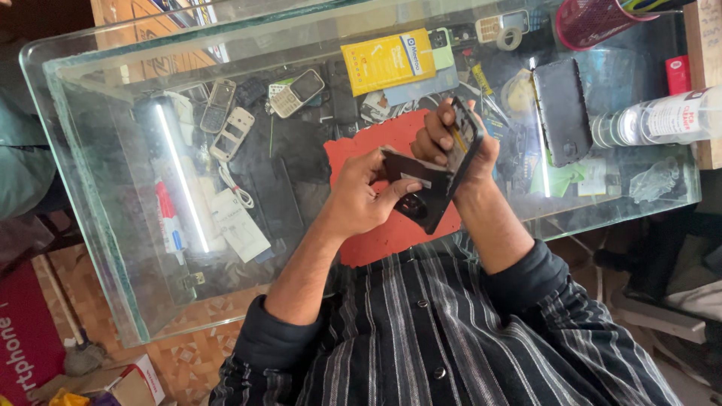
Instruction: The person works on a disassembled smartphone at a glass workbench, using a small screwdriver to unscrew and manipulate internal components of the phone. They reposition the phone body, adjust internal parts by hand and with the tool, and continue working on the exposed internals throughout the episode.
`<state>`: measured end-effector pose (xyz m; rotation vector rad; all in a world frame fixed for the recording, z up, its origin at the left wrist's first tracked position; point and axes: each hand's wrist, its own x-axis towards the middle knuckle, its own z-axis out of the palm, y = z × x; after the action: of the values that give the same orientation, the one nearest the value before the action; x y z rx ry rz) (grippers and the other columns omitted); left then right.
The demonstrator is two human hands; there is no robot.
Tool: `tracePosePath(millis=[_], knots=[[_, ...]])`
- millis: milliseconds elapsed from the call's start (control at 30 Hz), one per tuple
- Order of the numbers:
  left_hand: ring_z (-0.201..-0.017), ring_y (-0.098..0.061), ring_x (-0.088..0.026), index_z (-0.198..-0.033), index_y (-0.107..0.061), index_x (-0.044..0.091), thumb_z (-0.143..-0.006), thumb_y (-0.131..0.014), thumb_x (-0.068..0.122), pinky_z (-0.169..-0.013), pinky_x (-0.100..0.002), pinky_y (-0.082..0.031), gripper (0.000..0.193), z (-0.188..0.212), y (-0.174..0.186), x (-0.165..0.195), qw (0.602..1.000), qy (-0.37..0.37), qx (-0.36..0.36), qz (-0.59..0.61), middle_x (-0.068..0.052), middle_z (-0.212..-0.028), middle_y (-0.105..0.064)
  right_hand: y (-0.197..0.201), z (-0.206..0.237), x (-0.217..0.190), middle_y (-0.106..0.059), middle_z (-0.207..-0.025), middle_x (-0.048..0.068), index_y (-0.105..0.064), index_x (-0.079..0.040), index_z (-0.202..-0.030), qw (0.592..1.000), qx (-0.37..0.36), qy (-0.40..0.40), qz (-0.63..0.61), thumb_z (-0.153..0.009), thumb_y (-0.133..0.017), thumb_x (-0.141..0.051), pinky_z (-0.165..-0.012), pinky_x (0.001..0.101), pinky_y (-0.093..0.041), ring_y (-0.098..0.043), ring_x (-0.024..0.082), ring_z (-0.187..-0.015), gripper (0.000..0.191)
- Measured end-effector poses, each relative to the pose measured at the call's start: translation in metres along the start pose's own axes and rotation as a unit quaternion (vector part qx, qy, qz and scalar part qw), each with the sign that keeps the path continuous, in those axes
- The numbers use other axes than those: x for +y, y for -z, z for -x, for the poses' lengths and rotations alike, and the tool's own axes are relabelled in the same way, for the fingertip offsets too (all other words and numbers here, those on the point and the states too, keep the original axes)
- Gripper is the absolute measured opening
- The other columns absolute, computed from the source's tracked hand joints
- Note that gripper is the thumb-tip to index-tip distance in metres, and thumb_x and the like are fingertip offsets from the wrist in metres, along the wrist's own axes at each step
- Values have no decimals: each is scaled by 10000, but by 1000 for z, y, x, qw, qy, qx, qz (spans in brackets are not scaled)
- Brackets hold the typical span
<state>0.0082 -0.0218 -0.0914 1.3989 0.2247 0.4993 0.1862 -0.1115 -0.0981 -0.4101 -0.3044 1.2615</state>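
Both hands (pixel 361 199) (pixel 451 139) grip one opened black phone (pixel 429 195) between them.

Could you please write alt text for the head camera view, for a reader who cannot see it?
A person's left hand and right hand pull a dark phone apart from its black back cover, above a red mat on a glass counter. Old keypad phones and a yellow packet lie under the glass.
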Motion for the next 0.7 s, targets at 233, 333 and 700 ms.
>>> tracePosePath(millis=[233,333,700], knots=[[-851,-707,-132,-1066,-647,-3,-963,-762,35,-753,-268,-570,158,9,-7,19,992,-47,87,-78,-73,-942,-729,-3,-22,-12,-524,-839,-76,-613,-151,-1155,991,-91,88,-39,-791,-864,-427,-640,233,-402,-513,51,-660,521],[-897,-772,-175,-1068,-643,30,-986,-744,53,-782,-279,-604,132,16,-4,33,981,-110,79,-142,-86,-971,-767,0,-29,-25,-545,-834,-81,-619,-146,-1136,989,-79,116,-55,-798,-866,-381,-636,222,-418,-531,42,-664,480],[-894,-832,-181,-978,-582,86,-1012,-756,132,-682,-276,-614,183,59,10,62,939,-79,190,-276,-127,-994,-804,15,-26,-51,-584,-914,2,-577,-106,-1112,978,58,193,47,-988,-784,-323,-647,293,-449,-560,130,-709,324]])
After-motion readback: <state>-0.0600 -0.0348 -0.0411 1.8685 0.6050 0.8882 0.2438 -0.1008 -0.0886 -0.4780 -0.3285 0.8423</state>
